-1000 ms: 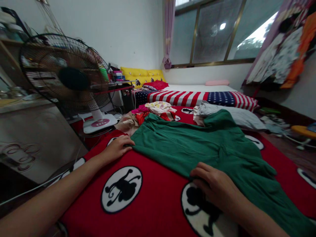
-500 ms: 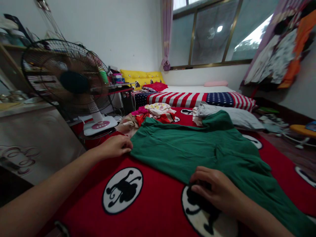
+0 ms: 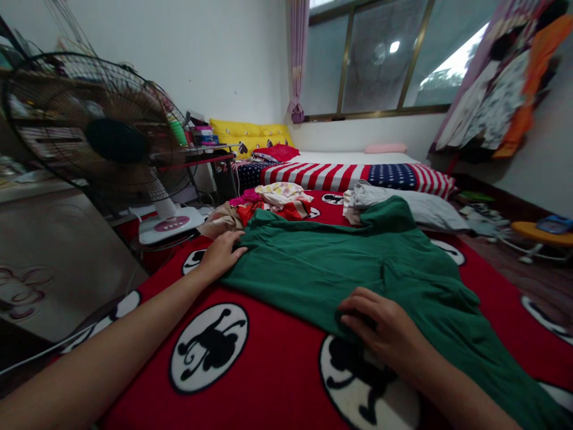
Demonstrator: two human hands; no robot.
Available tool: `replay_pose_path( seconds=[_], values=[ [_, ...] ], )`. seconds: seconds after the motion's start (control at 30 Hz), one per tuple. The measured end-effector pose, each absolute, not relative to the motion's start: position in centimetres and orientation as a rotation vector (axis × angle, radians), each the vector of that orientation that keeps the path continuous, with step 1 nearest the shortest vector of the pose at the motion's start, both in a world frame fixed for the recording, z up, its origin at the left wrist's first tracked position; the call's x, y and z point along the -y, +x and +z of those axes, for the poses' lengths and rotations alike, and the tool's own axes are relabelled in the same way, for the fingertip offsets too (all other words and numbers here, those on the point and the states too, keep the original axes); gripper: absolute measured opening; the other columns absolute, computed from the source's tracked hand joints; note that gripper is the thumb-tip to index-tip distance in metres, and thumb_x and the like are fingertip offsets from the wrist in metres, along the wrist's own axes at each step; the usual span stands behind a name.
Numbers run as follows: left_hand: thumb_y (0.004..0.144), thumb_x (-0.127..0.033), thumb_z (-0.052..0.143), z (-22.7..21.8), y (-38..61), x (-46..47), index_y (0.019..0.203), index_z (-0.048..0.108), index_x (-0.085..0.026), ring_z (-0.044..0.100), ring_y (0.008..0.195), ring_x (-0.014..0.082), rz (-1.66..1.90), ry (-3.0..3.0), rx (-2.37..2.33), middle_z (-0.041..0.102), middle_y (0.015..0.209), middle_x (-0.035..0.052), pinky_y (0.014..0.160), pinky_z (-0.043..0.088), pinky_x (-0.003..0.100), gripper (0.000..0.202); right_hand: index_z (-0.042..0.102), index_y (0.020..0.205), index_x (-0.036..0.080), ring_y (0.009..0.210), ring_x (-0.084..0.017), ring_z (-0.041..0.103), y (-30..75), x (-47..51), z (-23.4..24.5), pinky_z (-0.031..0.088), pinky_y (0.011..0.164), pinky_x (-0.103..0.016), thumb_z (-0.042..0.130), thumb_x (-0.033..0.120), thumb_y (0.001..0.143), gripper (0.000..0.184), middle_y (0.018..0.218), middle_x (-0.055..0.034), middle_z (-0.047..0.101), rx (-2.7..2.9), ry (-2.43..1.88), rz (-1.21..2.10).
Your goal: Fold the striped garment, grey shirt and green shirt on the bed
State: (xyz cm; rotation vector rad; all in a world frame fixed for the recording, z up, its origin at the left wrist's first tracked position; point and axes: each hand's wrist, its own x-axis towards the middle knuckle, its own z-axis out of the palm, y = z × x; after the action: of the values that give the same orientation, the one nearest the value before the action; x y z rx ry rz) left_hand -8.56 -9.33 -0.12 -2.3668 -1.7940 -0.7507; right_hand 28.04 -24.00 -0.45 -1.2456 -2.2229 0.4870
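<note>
A green shirt point(image 3: 308, 254) lies spread out over a red blanket point(image 3: 268, 364) printed with black figures in white ovals. One long part of it runs down to the lower right corner. My left hand point(image 3: 222, 255) rests at the shirt's left edge, its fingers and thumb apart against the cloth. At the near edge, my right hand point(image 3: 384, 322) has its fingers curled with the hem pinched between thumb and fingertips.
Crumpled clothes point(image 3: 280, 200) and a grey pillow point(image 3: 425, 209) lie beyond the shirt. A standing fan point(image 3: 117, 141) is on the left. Behind is a bed with a striped, starred cover point(image 3: 322, 174). An orange stool point(image 3: 537, 232) stands at the right.
My left hand has moved up along the shirt's left edge, and its fingers have loosened from the corner. My right hand stays at the near hem. The view has shifted slightly.
</note>
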Motion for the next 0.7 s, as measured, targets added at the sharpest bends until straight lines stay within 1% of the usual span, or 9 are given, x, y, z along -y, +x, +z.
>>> replay_pose_path(
  seconds=[0.07, 0.13, 0.2, 0.27, 0.33, 0.4, 0.53, 0.63, 0.7],
  values=[
    [0.077, -0.041, 0.061, -0.1, -9.2, 9.1, 0.116, 0.062, -0.017, 0.062, 0.089, 0.0257, -0.709, -2.336, 1.888, 0.065, 0.095, 0.0087, 0.081, 0.048, 0.035, 0.046, 0.065, 0.098, 0.022, 0.088, -0.017, 0.061, 28.4, 23.5, -0.9, 0.048, 0.078, -0.030, 0.050, 0.024, 0.091, 0.017, 0.100, -0.0052, 0.062, 2.150, -1.272, 0.332],
    [0.072, -0.046, 0.064, -0.1, -9.6, 8.7, 0.103, 0.068, -0.018, 0.062, 0.084, 0.0256, -0.675, -2.359, 1.956, 0.066, 0.090, 0.0076, 0.076, 0.047, 0.034, 0.042, 0.063, 0.108, 0.021, 0.103, -0.021, 0.059, 28.7, 22.9, -1.4, 0.048, 0.089, -0.036, 0.051, 0.023, 0.090, 0.022, 0.113, -0.0083, 0.061, 2.100, -1.320, 0.164],
    [0.067, -0.048, 0.066, 0.0, -9.8, 8.2, 0.086, 0.070, -0.019, 0.062, 0.082, 0.0258, -0.690, -2.414, 1.971, 0.066, 0.085, 0.0070, 0.074, 0.047, 0.034, 0.035, 0.056, 0.123, 0.019, 0.114, -0.025, 0.054, 29.0, 22.3, -2.0, 0.045, 0.097, -0.042, 0.052, 0.024, 0.088, 0.036, 0.126, -0.0113, 0.057, 2.081, -1.385, 0.037],
    [0.065, -0.050, 0.067, 0.3, -9.9, 7.8, 0.075, 0.069, -0.019, 0.062, 0.081, 0.0251, -0.809, -2.476, 1.935, 0.066, 0.083, 0.0063, 0.073, 0.047, 0.033, 0.032, 0.047, 0.134, 0.016, 0.118, -0.028, 0.053, 29.2, 21.9, -2.6, 0.044, 0.100, -0.046, 0.052, 0.026, 0.088, 0.047, 0.131, -0.0140, 0.055, 2.079, -1.458, -0.025],
    [0.065, -0.052, 0.067, 0.9, -9.8, 7.6, 0.074, 0.066, -0.019, 0.062, 0.081, 0.0240, -1.013, -2.543, 1.896, 0.067, 0.083, 0.0054, 0.075, 0.047, 0.033, 0.034, 0.043, 0.137, 0.013, 0.116, -0.028, 0.055, 29.3, 21.6, -2.9, 0.045, 0.099, -0.046, 0.051, 0.028, 0.089, 0.051, 0.129, -0.0157, 0.057, 2.083, -1.510, -0.040],
    [0.063, -0.056, 0.067, 1.7, -9.6, 7.8, 0.074, 0.064, -0.018, 0.062, 0.081, 0.0231, -1.232, -2.579, 1.937, 0.067, 0.082, 0.0044, 0.075, 0.048, 0.033, 0.040, 0.045, 0.135, 0.013, 0.113, -0.028, 0.057, 29.3, 21.5, -3.1, 0.045, 0.098, -0.045, 0.050, 0.028, 0.089, 0.048, 0.126, -0.0155, 0.059, 2.088, -1.530, -0.048],
    [0.061, -0.063, 0.069, 3.1, -9.3, 8.7, 0.084, 0.063, -0.016, 0.064, 0.079, 0.0223, -1.503, -2.619, 2.245, 0.068, 0.084, 0.0042, 0.074, 0.051, 0.034, 0.053, 0.048, 0.131, 0.014, 0.110, -0.028, 0.057, 29.3, 21.3, -2.8, 0.047, 0.094, -0.045, 0.051, 0.026, 0.088, 0.045, 0.121, -0.0151, 0.059, 2.054, -1.511, -0.069],
    [0.054, -0.062, 0.075, 3.3, -9.3, 8.6, 0.092, 0.065, -0.016, 0.067, 0.085, 0.0249, -1.349, -2.749, 2.492, 0.072, 0.091, 0.0069, 0.077, 0.053, 0.035, 0.061, 0.051, 0.127, 0.016, 0.112, -0.029, 0.054, 29.0, 21.8, -2.0, 0.045, 0.095, -0.046, 0.055, 0.026, 0.086, 0.042, 0.122, -0.0151, 0.057, 2.057, -1.433, -0.082],
    [0.049, -0.061, 0.078, 3.1, -9.5, 8.1, 0.090, 0.067, -0.015, 0.068, 0.087, 0.0283, -1.114, -2.773, 2.571, 0.073, 0.092, 0.0086, 0.077, 0.053, 0.036, 0.063, 0.057, 0.117, 0.019, 0.107, -0.026, 0.056, 28.7, 22.4, -1.2, 0.046, 0.091, -0.043, 0.056, 0.027, 0.086, 0.032, 0.118, -0.0130, 0.058, 2.120, -1.350, -0.036]
  ],
)
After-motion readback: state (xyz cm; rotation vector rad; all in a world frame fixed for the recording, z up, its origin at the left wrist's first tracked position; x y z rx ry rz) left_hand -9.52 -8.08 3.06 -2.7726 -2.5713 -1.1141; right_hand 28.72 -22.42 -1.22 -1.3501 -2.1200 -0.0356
